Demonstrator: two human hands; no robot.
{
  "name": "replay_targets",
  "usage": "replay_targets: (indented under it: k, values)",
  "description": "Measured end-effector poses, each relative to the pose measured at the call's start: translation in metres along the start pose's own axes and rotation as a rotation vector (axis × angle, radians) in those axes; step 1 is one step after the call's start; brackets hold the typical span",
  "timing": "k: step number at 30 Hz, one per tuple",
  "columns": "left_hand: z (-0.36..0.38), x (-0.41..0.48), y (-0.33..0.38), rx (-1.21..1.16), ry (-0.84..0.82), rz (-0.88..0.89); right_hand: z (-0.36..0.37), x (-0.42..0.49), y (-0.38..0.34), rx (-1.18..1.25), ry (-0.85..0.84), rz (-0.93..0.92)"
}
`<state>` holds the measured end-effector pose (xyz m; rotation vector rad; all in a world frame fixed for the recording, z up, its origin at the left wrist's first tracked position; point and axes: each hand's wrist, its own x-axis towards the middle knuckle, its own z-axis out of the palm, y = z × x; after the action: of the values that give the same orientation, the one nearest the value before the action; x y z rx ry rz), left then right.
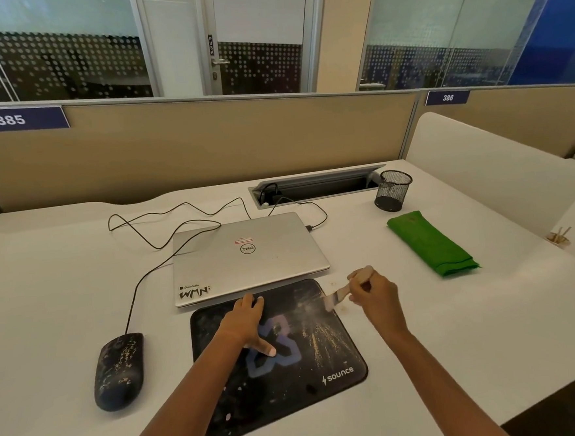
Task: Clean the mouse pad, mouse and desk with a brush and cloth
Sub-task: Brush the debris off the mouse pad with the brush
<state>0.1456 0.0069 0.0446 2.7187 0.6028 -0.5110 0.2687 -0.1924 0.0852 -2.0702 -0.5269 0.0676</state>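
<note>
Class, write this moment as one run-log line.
left hand: flat on mouse pad | right hand: grips brush at pad's far-right corner | mouse: speckled | cloth: folded, aside

black mouse pad point(326, 358) w/ blue-purple logo, pale specks, ctr-bottom. black mouse point(119, 371), pale flecks, lower left. green cloth point(432, 243) right. silver laptop point(248, 254) ctr. white desk point(52, 285). black mesh cup point(393, 190) upper right.

Bright, diffuse, even light; shadows on the white desk point(63, 284) soft and faint; mild sheen on laptop lid point(248, 264); brush point(339, 294) and right hand point(374, 291) motion-blurred; wide-angle lens bows the partition point(206, 145) toward frame edges.
</note>
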Motion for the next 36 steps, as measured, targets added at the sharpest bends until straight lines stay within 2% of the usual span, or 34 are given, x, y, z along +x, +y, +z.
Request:
replay_targets:
  k: [5, 7, 12, 18, 21, 24, 28, 36]
  values:
    - [0.0, 0.0, 0.0, -0.001, 0.001, -0.006, 0.033, -0.02, -0.009, 0.143, -0.27, 0.069]
    - [0.0, -0.001, 0.0, 0.001, 0.002, -0.008, 0.036, -0.023, -0.006, 0.122, -0.296, 0.073]
    - [0.002, -0.002, 0.004, 0.034, 0.008, -0.021, 0.004, -0.011, 0.01, 0.024, -0.151, 0.057]
    - [0.005, -0.007, 0.008, 0.119, 0.068, -0.036, -0.016, -0.007, 0.008, -0.158, 0.001, -0.068]
    - [0.005, -0.01, 0.01, 0.177, 0.084, -0.03, -0.006, -0.015, -0.004, -0.026, -0.044, -0.053]
    - [0.005, -0.014, 0.012, 0.213, 0.073, -0.026, 0.014, -0.025, -0.012, 0.092, -0.188, -0.007]
    - [0.008, -0.021, 0.017, 0.239, 0.061, -0.011, 0.024, -0.032, -0.005, 0.137, -0.284, 0.06]
    - [0.015, -0.03, 0.02, 0.208, 0.038, -0.044, -0.024, -0.011, 0.018, -0.035, -0.052, 0.025]
